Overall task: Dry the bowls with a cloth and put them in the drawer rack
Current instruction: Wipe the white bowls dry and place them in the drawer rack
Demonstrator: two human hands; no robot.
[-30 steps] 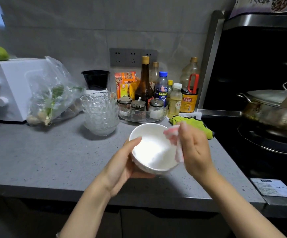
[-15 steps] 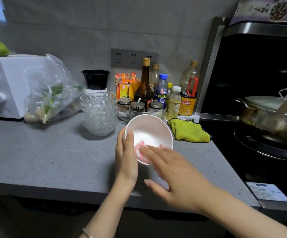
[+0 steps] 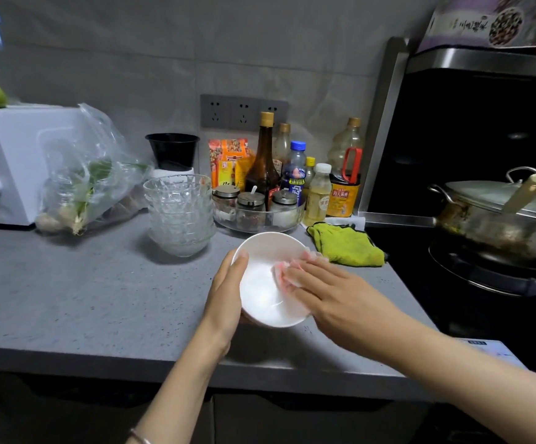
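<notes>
While the white round ceramic bowl [image 3: 268, 290] is held tilted just above the grey speckled worktop [image 3: 68, 299], the left hand [image 3: 225, 296] grips its left side, thumb over the rim. The right hand [image 3: 333, 290] has its fingers [image 3: 298, 272] straight and pressed together, flattening a small pink cloth [image 3: 280, 270] against the inner wall.

Judgement: carry the cloth round the whole wall and base, turning the bowl within the grip.

Behind-left of the bowl stands a stack of clear glass bowls [image 3: 180, 216], near enough to be knocked. Behind-right lies a crumpled yellow-green rag [image 3: 346, 243], and further right a lidded steel pot [image 3: 500, 219]. No drawer rack is visible.
</notes>
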